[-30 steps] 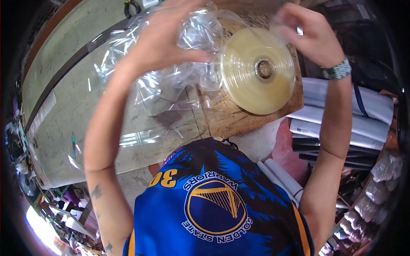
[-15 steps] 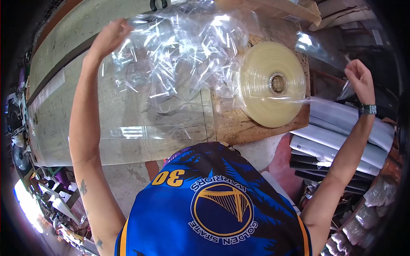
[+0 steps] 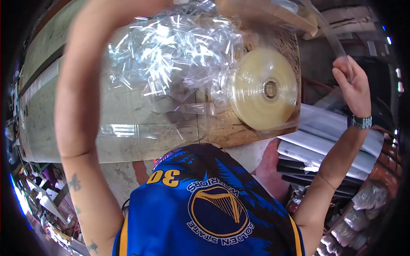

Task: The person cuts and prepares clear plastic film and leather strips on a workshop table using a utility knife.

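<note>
My right hand (image 3: 353,85), with a patterned band on its wrist, is closed on a strip of clear plastic film (image 3: 334,36) that runs up and left from it. My left arm reaches over the far side of the table; my left hand (image 3: 156,6) is blurred and cut off by the top edge, so its fingers do not show. A crumpled heap of shiny clear plastic (image 3: 171,51) covers the table's middle. Beside it, a large yellowish roll of clear film (image 3: 252,96) lies flat, its round core (image 3: 270,89) facing up.
The worn table (image 3: 55,115) has a wooden board (image 3: 222,130) under the roll. A cardboard box (image 3: 273,13) stands at the back. Silver and dark rolls (image 3: 329,136) are stacked at the right, with plastic-wrapped bundles (image 3: 356,219) nearer me. Clutter fills the far left.
My left hand has swung up and right to the top edge. My right hand has stayed out at the right, and its film strip now stretches upward. The view has shifted slightly.
</note>
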Available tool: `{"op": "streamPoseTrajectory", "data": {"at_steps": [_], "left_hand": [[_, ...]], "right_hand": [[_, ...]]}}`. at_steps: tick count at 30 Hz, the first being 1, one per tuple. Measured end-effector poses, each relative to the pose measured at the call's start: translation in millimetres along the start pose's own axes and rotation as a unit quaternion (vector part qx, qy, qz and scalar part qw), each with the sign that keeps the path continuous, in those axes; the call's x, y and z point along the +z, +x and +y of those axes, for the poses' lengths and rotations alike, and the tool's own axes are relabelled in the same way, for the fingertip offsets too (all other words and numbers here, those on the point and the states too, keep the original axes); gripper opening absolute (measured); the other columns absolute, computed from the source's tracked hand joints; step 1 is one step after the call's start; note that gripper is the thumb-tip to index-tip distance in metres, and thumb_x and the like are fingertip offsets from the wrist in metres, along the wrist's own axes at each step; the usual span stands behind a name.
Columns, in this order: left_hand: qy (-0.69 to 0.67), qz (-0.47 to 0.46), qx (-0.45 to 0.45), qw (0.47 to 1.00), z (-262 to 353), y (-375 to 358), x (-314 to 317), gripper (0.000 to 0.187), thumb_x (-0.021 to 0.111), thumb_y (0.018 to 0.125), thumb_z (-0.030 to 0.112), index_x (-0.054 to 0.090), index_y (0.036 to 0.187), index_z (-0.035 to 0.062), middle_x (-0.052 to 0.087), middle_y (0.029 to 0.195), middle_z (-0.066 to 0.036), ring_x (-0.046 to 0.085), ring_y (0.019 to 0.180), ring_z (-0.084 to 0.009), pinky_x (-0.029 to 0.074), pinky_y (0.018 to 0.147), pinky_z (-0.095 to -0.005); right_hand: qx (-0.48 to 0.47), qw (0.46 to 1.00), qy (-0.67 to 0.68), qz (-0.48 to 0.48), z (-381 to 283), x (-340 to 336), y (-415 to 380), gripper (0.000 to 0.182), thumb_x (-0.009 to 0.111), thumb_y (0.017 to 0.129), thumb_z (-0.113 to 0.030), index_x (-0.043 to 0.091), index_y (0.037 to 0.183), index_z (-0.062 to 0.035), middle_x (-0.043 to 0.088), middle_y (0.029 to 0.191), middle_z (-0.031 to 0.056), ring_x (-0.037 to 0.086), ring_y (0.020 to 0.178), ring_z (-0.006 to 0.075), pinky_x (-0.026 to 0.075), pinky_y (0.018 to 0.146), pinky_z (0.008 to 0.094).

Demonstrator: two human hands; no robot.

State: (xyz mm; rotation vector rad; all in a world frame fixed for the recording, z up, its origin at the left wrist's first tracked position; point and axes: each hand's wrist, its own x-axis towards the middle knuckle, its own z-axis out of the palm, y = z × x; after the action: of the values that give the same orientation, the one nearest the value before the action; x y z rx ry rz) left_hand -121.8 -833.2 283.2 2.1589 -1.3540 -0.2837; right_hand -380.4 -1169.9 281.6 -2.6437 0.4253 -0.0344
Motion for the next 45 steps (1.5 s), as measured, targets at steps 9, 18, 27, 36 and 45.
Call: {"op": "streamPoseTrajectory", "data": {"at_steps": [9,18,27,36,45], "left_hand": [[0.146,-0.056,-0.011,0.988,-101,-29,103,0.07,0.077,0.087,0.032,0.05,0.145,0.0048,0.054,0.145,-0.022,0.042,0.142,-0.0356,0.034,0.119,-0.0465],[0.042,0.118,0.089,0.988,14,42,126,0.029,0.054,0.097,0.02,0.068,0.086,-0.0034,0.068,0.077,-0.022,0.067,0.071,-0.0373,0.051,0.069,-0.0499],[0.207,-0.055,-0.192,0.958,-248,-77,103,0.06,0.074,0.088,0.035,0.058,0.134,0.0002,0.062,0.133,-0.024,0.054,0.13,-0.0368,0.043,0.107,-0.0458],[0.082,0.022,0.035,0.996,57,46,140,0.047,0.069,0.087,0.031,0.061,0.122,0.0006,0.067,0.115,-0.024,0.062,0.112,-0.0384,0.049,0.096,-0.0469],[0.221,0.097,-0.134,0.961,-179,-33,54,0.043,0.041,0.106,0.038,0.062,0.105,0.0006,0.068,0.09,-0.02,0.064,0.092,-0.0414,0.048,0.082,-0.0477]], "right_hand": [[-0.031,0.999,-0.005,0.022,44,9,6,0.009,0.06,0.099,-0.01,0.06,0.103,-0.0016,0.055,0.079,-0.0045,0.047,0.072,0.0024,0.04,0.062,0.0216],[-0.174,0.981,-0.078,-0.021,-50,27,31,0.016,0.069,0.081,-0.008,0.057,0.089,-0.0021,0.05,0.067,0.0049,0.047,0.058,0.0145,0.043,0.056,0.0315],[0.006,0.998,-0.067,0.005,124,-5,2,0.011,0.066,0.083,-0.006,0.056,0.086,-0.0023,0.052,0.069,-0.0008,0.048,0.062,0.0068,0.042,0.056,0.0285],[-0.298,0.945,-0.122,0.048,-81,34,41,0.012,0.07,0.078,-0.007,0.059,0.08,-0.0046,0.056,0.063,0.0108,0.057,0.054,0.0241,0.046,0.053,0.0323],[0.015,0.997,-0.068,0.03,150,-56,6,0.016,0.068,0.09,-0.013,0.055,0.085,-0.0047,0.045,0.068,-0.0045,0.042,0.063,0.0057,0.037,0.057,0.026]]}}
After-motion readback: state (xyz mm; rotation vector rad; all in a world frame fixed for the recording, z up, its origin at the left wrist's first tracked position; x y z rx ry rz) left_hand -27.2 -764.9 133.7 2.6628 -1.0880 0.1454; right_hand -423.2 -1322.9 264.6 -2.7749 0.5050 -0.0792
